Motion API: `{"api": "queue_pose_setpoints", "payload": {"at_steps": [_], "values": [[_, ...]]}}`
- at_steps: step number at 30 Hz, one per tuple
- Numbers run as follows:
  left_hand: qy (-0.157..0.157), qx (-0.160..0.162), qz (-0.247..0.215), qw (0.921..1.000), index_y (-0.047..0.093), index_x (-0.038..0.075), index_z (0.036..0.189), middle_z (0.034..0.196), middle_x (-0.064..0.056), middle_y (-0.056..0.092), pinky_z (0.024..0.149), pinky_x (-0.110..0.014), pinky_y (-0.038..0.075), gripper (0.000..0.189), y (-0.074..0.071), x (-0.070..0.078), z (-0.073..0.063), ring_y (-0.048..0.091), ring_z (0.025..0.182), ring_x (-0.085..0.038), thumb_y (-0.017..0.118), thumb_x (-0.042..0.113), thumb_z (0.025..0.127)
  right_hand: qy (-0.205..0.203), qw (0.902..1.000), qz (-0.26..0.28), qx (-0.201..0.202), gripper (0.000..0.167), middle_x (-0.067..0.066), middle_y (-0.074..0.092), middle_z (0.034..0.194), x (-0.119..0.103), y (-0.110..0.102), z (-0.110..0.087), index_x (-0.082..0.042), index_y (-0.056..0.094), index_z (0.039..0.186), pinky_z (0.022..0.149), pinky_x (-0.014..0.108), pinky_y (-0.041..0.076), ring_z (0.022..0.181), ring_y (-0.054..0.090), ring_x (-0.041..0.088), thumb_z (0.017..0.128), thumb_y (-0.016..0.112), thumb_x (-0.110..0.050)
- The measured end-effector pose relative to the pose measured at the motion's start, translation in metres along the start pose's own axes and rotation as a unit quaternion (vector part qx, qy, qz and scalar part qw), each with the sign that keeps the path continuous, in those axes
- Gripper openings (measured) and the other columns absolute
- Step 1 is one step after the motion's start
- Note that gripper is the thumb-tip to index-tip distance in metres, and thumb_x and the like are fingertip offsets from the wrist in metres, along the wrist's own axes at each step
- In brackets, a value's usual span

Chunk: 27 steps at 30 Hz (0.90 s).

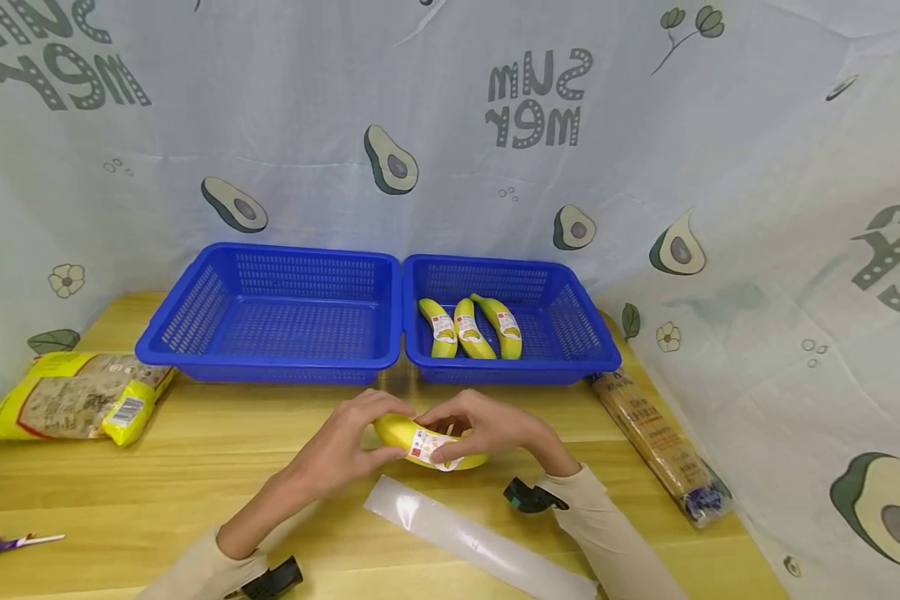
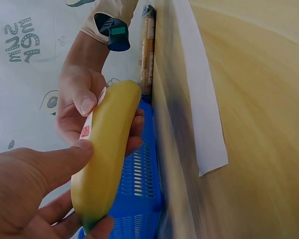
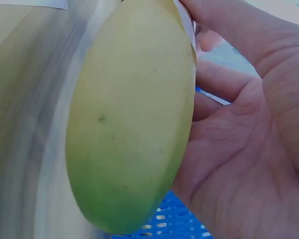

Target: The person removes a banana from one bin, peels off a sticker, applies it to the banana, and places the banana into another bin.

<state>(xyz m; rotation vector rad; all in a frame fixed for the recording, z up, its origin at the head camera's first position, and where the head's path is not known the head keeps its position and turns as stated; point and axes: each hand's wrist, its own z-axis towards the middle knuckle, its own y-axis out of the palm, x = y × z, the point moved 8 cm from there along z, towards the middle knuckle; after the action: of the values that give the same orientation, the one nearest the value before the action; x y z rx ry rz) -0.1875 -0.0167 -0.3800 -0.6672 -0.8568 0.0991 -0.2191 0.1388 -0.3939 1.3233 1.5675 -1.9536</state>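
Observation:
Both hands hold one yellow banana (image 1: 396, 430) above the wooden table, in front of the baskets. My left hand (image 1: 339, 440) grips its left end, with the thumb on the near side and the fingers behind. At the other end my right hand (image 1: 491, 423) pinches it, thumb pressing on a white label (image 1: 424, 445) with red print and a banana picture. In the left wrist view, the banana (image 2: 103, 159) has a greenish tip near the left fingers. The right wrist view shows its other end (image 3: 129, 124), shading to green, beside the right palm.
A white paper strip (image 1: 465, 533) lies in front of the hands. Behind stand two blue baskets: a left one (image 1: 270, 372) and a right one (image 1: 510, 372) with three labelled bananas (image 1: 471, 329). Bagged food (image 1: 67, 396) and a lollipop (image 1: 0, 546) lie left, a long packet (image 1: 648, 437) right.

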Motion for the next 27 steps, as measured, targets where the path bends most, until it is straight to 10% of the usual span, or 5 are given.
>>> {"api": "queue_pose_setpoints", "payload": {"at_steps": [8, 13, 21, 27], "values": [[0.007, 0.083, -0.028, 0.9961, 0.074, 0.011, 0.127, 0.143, -0.005, 0.068, 0.106, -0.047, 0.058, 0.049, -0.012, 0.011, 0.005, 0.061, 0.135, -0.029, 0.092, -0.002, 0.083, 0.013, 0.9996, -0.016, 0.022, 0.039, 0.008, 0.077, 0.106, -0.015, -0.018, -0.016, 0.006, 0.07, 0.133, 0.074, 0.029, 0.064, 0.091, 0.071, 0.009, 0.098, 0.08, -0.008], [-0.04, 0.163, -0.114, 0.9793, 0.072, -0.001, 0.128, 0.137, -0.016, 0.069, 0.096, -0.04, 0.062, 0.035, -0.025, 0.003, 0.007, 0.065, 0.127, -0.033, 0.082, -0.001, 0.094, 0.043, 0.9974, -0.002, 0.057, 0.043, 0.011, 0.076, 0.111, -0.021, -0.041, -0.034, 0.009, 0.067, 0.137, 0.081, 0.032, 0.065, 0.098, 0.073, 0.019, 0.098, 0.079, -0.005], [-0.245, 0.13, -0.29, 0.9161, 0.065, -0.007, 0.133, 0.13, -0.024, 0.07, 0.096, -0.039, 0.063, 0.031, 0.0, -0.033, 0.012, 0.07, 0.118, -0.037, 0.068, 0.007, 0.106, 0.07, 0.9884, 0.037, 0.13, 0.05, 0.025, 0.071, 0.126, -0.024, -0.08, -0.053, 0.016, 0.057, 0.143, 0.09, 0.032, 0.064, 0.112, 0.072, 0.025, 0.1, 0.076, -0.001], [-0.314, 0.114, -0.374, 0.865, 0.056, -0.009, 0.144, 0.137, -0.03, 0.066, 0.102, -0.048, 0.06, 0.04, 0.022, -0.044, 0.02, 0.071, 0.122, -0.039, 0.064, 0.008, 0.108, 0.091, 0.9772, 0.038, 0.188, 0.051, 0.023, 0.072, 0.124, -0.021, -0.103, -0.058, 0.013, 0.059, 0.144, 0.086, 0.031, 0.065, 0.104, 0.072, 0.022, 0.099, 0.077, 0.0]]}}
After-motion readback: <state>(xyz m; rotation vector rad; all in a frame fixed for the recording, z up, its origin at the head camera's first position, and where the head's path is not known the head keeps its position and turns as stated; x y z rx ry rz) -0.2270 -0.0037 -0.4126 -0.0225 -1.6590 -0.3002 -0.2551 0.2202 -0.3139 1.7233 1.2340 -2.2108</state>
